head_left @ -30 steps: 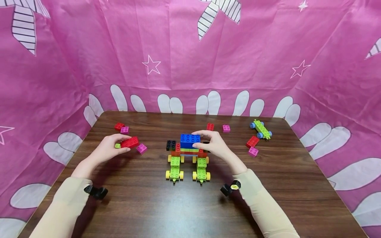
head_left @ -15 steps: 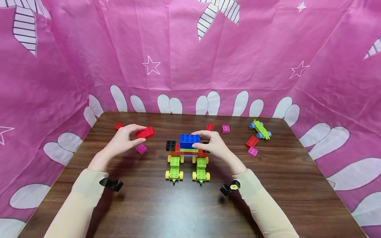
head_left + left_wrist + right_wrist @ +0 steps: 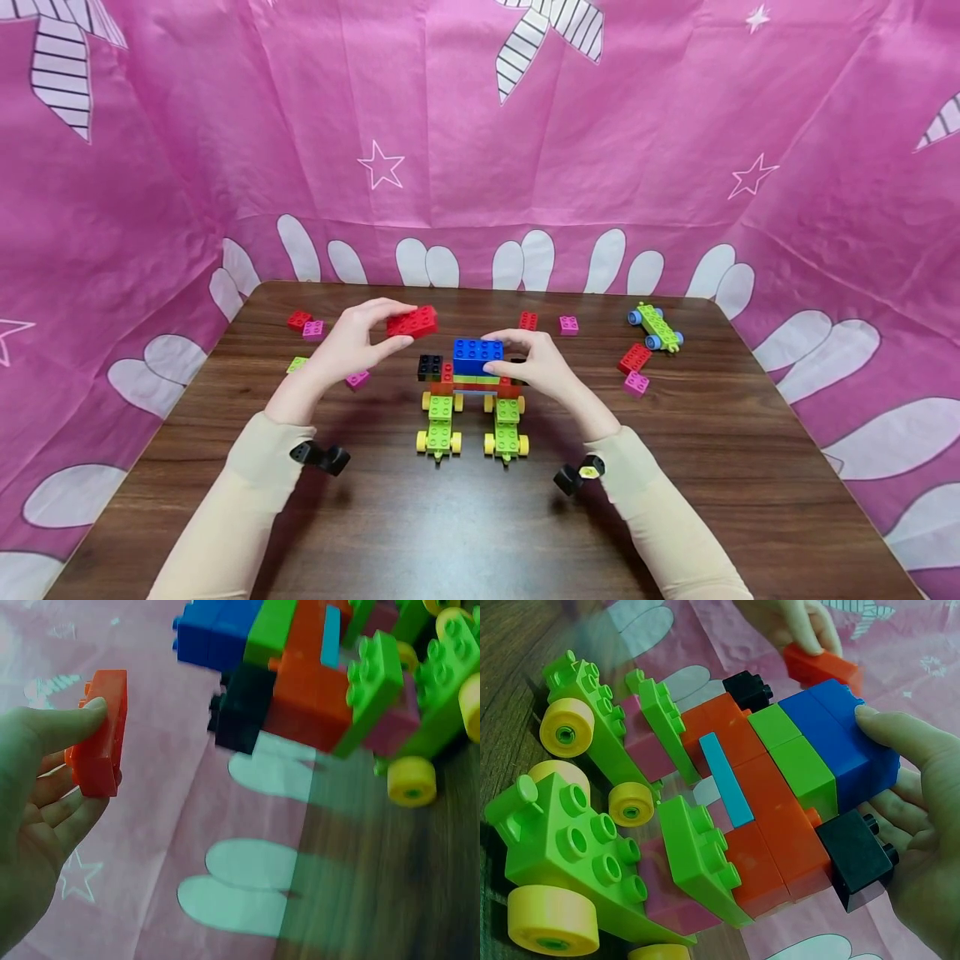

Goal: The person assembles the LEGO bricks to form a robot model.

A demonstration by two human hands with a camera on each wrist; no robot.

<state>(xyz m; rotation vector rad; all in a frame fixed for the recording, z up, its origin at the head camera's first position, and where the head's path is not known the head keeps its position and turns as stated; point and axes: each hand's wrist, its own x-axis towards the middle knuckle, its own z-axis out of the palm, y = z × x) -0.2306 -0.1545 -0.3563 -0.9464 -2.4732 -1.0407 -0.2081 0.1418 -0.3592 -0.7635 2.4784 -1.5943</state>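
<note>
My left hand (image 3: 333, 354) pinches a red brick (image 3: 414, 322) between thumb and fingers, in the air left of the brick model; the left wrist view shows this red brick (image 3: 103, 739) standing on edge. My right hand (image 3: 546, 367) grips the blue block (image 3: 476, 357) on top of the model, its thumb on the near face. Beneath the blue are light green bricks (image 3: 795, 754), then red ones (image 3: 780, 847) with a black brick (image 3: 430, 367) at each side. Two green wheeled bases (image 3: 439, 433) with yellow wheels carry it. Pink bricks (image 3: 664, 892) sit within the legs.
Loose red, pink (image 3: 313, 329) and green (image 3: 297, 364) bricks lie at the left of the wooden table (image 3: 360, 517). A green car base with blue wheels (image 3: 656, 327), a red brick (image 3: 635, 358) and a pink brick (image 3: 637, 383) lie right. A pink curtain (image 3: 465, 150) stands behind.
My left hand has carried the red brick rightward and away from me, from the loose bricks at the left towards the model. My right hand has stayed on the blue block.
</note>
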